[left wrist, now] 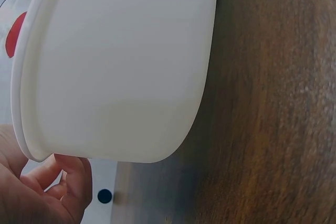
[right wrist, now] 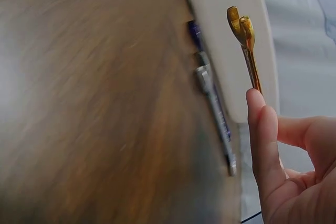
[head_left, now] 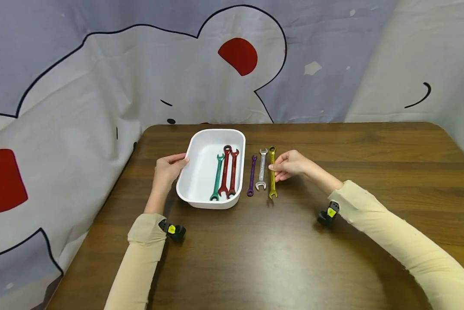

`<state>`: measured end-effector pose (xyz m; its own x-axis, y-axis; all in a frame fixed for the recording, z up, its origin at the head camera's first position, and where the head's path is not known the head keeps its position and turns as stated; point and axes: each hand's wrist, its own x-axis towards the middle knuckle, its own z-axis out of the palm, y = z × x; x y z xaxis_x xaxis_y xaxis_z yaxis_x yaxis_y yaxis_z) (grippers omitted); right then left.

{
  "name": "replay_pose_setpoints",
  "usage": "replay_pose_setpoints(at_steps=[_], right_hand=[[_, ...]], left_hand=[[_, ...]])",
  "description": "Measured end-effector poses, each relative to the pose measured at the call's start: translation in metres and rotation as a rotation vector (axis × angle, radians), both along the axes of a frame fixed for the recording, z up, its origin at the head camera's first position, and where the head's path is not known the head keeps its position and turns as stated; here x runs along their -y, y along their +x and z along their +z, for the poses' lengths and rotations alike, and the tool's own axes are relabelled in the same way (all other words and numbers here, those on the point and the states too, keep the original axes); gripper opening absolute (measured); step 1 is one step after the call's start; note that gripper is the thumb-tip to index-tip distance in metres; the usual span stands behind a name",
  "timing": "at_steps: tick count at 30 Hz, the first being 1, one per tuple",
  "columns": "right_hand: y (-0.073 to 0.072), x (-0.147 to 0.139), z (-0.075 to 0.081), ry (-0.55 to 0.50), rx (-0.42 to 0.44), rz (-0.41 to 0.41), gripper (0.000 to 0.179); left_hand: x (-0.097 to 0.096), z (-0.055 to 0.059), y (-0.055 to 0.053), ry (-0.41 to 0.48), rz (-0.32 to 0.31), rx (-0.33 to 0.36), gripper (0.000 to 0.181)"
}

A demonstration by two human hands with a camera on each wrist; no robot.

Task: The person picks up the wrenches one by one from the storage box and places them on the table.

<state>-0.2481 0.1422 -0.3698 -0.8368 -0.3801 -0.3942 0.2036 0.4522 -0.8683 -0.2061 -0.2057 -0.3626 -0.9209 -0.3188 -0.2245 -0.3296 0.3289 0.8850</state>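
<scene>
Nearest in head view: beige sleeves (head_left: 414, 254). Left hand (head_left: 166, 171) grips white tray (head_left: 206, 205); right hand (head_left: 291, 165) pinches yellow wrench (head_left: 272, 183) beside it. Inside, I count green wrench (head_left: 218, 177) and two red wrenches (head_left: 225, 170); outside, purple wrench (head_left: 252, 175) and silver wrench (head_left: 261, 168).

Left wrist view: fingers (left wrist: 79, 182) curl under tray rim (left wrist: 17, 100).

Right wrist view: yellow wrench apparently raised; work judged half done.

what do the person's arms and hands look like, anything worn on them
The left sleeve and right sleeve are long, pale cream-yellow and slightly wrinkled. Near the cuffs sit a left black device and a right black device, both small with a yellow marking. The left hand and right hand are ungloved.
</scene>
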Motion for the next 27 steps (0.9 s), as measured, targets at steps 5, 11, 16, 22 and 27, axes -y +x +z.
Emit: replay_pose_setpoints(at_steps=[5, 11, 16, 22, 27], right_hand=[[0.001, -0.006, -0.006, 0.025, 0.016, 0.012, 0.026], [0.0, -0.008, -0.012, 0.018, 0.03, 0.026, 0.026], [-0.002, -0.007, -0.015, 0.015, 0.045, 0.031, 0.025], [-0.004, -0.005, -0.016, 0.01, 0.061, 0.025, 0.024], [-0.006, -0.003, -0.018, 0.008, 0.069, 0.021, 0.022]], left_hand=[[0.0, -0.001, 0.0, -0.003, 0.002, 0.01, 0.037], [0.001, -0.001, 0.0, -0.011, 0.009, 0.014, 0.038], [0.001, -0.001, -0.002, -0.008, 0.016, 0.014, 0.037], [-0.001, 0.0, -0.002, -0.009, 0.018, 0.007, 0.037], [-0.001, -0.001, -0.003, -0.014, 0.019, 0.014, 0.036]])
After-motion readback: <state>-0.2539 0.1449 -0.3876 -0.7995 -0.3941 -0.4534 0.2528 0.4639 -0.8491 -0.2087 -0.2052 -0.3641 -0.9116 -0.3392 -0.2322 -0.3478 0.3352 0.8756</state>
